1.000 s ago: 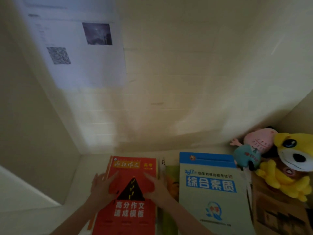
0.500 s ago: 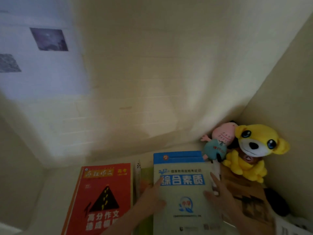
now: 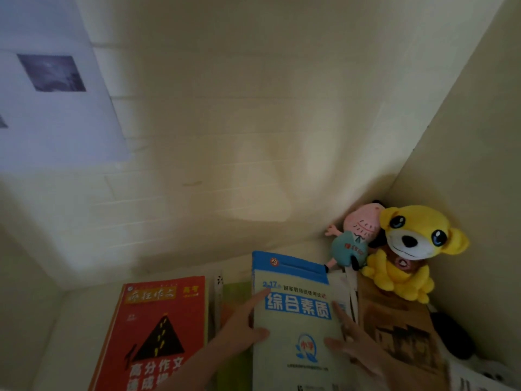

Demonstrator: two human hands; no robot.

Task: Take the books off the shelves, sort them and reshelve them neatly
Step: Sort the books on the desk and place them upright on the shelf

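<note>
Head view, looking down into a cream shelf (image 3: 79, 320) compartment with books lying flat, covers up. A printed sheet (image 3: 56, 114) hangs on the back wall, far above and left of the hands. The pale book with the blue band (image 3: 293, 359) lies between the hands, on top of a stack. The left hand (image 3: 239, 331) lies along its left edge with the forefinger straight and the thumb on the cover. The right hand (image 3: 358, 348) rests spread and flat on its right edge. Neither hand has curled round the book, and the two are set apart by its width. The red book (image 3: 158, 328) lies just outside the left hand, with a green cover (image 3: 236, 292) showing in the gap under that hand. A brown cover (image 3: 394, 331) lies just outside the right hand. Beyond the right hand, in the corner, sit a yellow plush dog (image 3: 406, 249) and a smaller pink plush pig (image 3: 355, 238), touching each other.

Handling, as a judgement: the pale book looks like a large, thick softcover, so fairly heavy, likely to sag if lifted by one corner, and its cover may be smooth enough to slide. Loose white pages (image 3: 345, 286) jut out beside its far right corner, and these could snag. Best taken by both long edges, fingers slipped underneath, thumbs on top
</note>
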